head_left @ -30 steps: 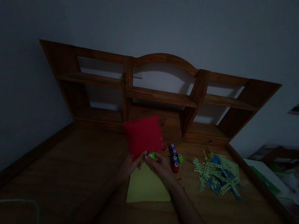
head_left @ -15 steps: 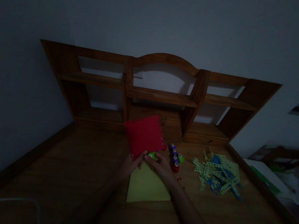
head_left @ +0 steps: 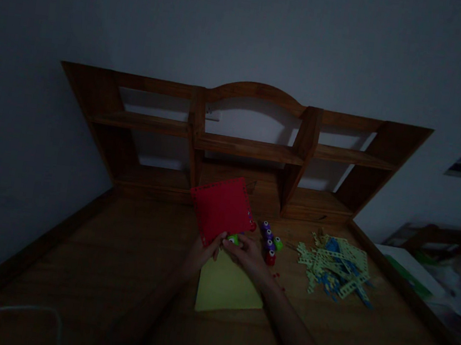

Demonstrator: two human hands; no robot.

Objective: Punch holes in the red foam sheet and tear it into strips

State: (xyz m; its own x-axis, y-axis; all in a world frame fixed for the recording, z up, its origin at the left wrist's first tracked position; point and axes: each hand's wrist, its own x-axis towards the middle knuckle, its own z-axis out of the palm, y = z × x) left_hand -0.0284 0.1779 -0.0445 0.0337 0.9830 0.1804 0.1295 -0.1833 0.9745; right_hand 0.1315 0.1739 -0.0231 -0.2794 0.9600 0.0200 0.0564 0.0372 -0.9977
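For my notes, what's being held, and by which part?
Left hand: red sheet, by its near edge. Right hand: green figure, near and right sides.

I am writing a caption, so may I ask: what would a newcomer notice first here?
Probably the bright red panel in the left hand. Then the small green piece between that hand and the right hand, and, farther right on the desk, the yellowish and blue pile.

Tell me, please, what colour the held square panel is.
The panel is red, clearest in the head view.
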